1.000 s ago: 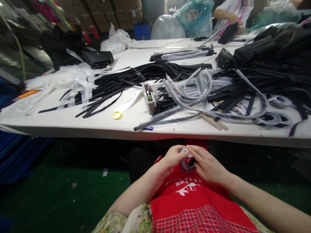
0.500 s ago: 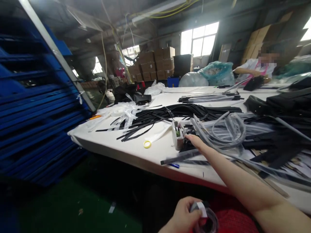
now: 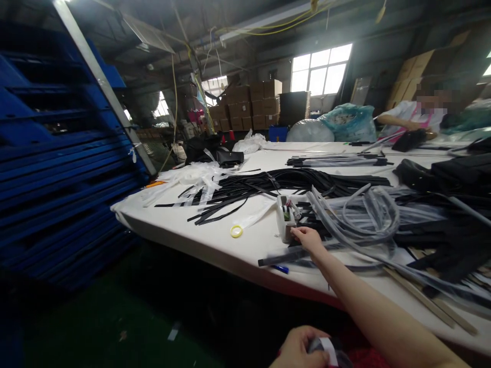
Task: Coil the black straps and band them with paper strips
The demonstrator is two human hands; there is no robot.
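Low in the view, my left hand [image 3: 297, 350] is closed around a coiled dark strip [image 3: 317, 345] with a white band across it; the frame's bottom edge cuts off part of the coil. My right hand [image 3: 310, 240] reaches over the table, fingertips pinched together at the near end of a grey tape dispenser [image 3: 285, 225]. Anything thin between those fingertips is too small to make out. The dispenser stands upright on the white-covered table [image 3: 215, 240], beside clear plastic tubing and black strips.
A yellow ring [image 3: 236, 231] and a blue pen [image 3: 282, 269] lie near the table edge. Long black strips [image 3: 307, 180] and looped clear tubing [image 3: 360, 225] spread behind and right. Blue pallets [image 3: 76, 204] are stacked left. A co-worker [image 3: 418, 117] handles a dark item across the table.
My right hand has drawn back slightly, from the dispenser's side to its near end. The left hand with the coil sits lower in view. The whole view has shifted a little.
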